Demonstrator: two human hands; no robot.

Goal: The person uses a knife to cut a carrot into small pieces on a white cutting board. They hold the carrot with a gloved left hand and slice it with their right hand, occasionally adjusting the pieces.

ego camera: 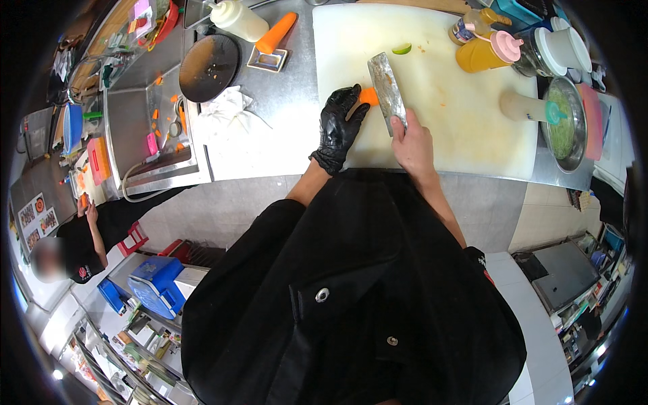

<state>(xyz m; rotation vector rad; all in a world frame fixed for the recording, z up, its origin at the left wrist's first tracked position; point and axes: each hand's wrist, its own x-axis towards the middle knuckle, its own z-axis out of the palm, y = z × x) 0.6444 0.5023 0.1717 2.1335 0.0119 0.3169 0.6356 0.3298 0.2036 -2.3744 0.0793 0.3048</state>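
On a large white cutting board (pixel 471 131) lies a short orange piece of carrot (pixel 369 96). My left hand (pixel 340 124), in a black glove, steadies it from the left with thumb and fingers. My right hand (pixel 414 144) is bare and grips the handle of a cleaver (pixel 386 88). The broad, stained blade stands just right of the carrot piece, at or very near its end; I cannot tell whether it touches. A lime wedge (pixel 402 48) rests farther back on the board. Left of the board, a whole peeled carrot (pixel 276 33) leans on a small rectangular dish (pixel 268 59).
A dark round plate (pixel 210 68), white squeeze bottle (pixel 240 21) and crumpled white cloth (pixel 230 114) are on the left. Carrot scraps lie in the steel sink (pixel 136 121). Sauce bottles (pixel 488 52) and a steel bowl of green shreds (pixel 562 124) flank the right side. Another person (pixel 96 223) works far left.
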